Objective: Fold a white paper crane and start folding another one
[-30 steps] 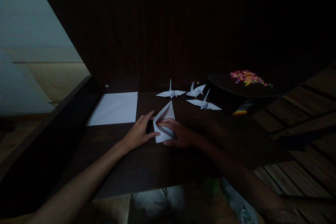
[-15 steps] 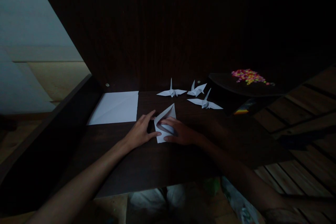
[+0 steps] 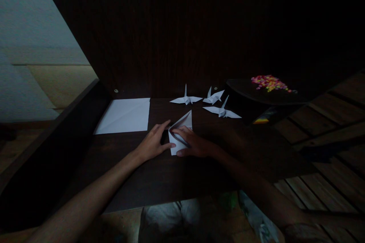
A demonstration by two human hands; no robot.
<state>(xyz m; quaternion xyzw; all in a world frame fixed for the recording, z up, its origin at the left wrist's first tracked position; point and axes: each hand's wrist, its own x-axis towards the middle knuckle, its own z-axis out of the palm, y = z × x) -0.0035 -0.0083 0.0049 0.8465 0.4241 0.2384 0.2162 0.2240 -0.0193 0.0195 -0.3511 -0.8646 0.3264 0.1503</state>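
A partly folded sheet of white paper (image 3: 179,149) lies on the dark table, one flap standing up to a point at the far side. My right hand (image 3: 196,143) has its fingers inside the raised fold and its thumb on the lower layer, gripping the paper. On the left edge, the thumb of my left hand (image 3: 154,142) touches the paper; its fingers stretch apart towards the left corner. Behind are three white paper cranes: a left one (image 3: 186,100), a far right one (image 3: 213,97) and a near right one (image 3: 222,112).
At the left lies a flat white sheet (image 3: 125,115) with a diagonal crease. A dark raised shelf (image 3: 242,87) at the right bears a heap of small colourful pieces (image 3: 270,82). The upright back panel (image 3: 171,38) and left side board (image 3: 57,136) bound the table.
The raised flap has tipped slightly to the right and its opening looks narrower. My right hand has shifted a little with it; the left hand stays nearly still.
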